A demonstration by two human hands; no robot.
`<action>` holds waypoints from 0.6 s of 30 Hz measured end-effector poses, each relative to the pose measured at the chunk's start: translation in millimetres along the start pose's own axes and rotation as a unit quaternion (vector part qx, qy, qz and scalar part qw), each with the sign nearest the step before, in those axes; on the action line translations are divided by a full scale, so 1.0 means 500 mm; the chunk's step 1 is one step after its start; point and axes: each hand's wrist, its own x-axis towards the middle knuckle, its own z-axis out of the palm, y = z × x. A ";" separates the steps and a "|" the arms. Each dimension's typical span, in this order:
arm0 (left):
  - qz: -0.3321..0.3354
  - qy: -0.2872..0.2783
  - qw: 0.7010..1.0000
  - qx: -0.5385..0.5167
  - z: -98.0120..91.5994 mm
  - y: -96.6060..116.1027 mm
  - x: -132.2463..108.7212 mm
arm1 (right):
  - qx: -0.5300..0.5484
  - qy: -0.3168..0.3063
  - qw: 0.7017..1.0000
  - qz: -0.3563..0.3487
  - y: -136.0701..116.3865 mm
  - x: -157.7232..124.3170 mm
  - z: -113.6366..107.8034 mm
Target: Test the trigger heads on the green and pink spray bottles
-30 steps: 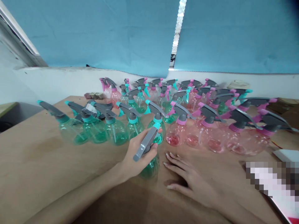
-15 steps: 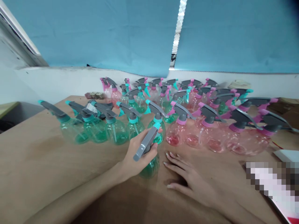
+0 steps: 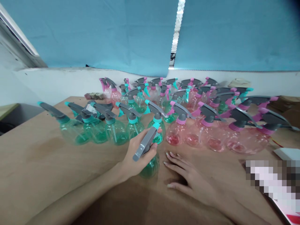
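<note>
My left hand is wrapped round the neck of a green spray bottle with a grey trigger head and teal nozzle; the bottle stands on the brown table. My right hand lies flat on the table just right of it, fingers stretched out and apart, holding nothing. Right behind both hands stands a row of green spray bottles on the left and pink spray bottles on the right.
Several more rows of green and pink spray bottles fill the back of the table up to a white ledge under blue blinds. A white object and a blurred patch lie at the right edge.
</note>
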 end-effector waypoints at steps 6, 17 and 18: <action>-0.003 0.001 1.000 0.005 -0.001 0.003 0.001 | 0.006 0.005 1.000 -0.001 0.000 -0.001 -0.001; 0.002 -0.014 1.000 0.000 -0.013 0.011 0.011 | 0.020 0.007 1.000 -0.002 -0.005 0.002 -0.006; 0.005 -0.014 1.000 0.002 -0.014 0.010 0.011 | 0.021 0.008 1.000 -0.002 -0.004 0.002 -0.006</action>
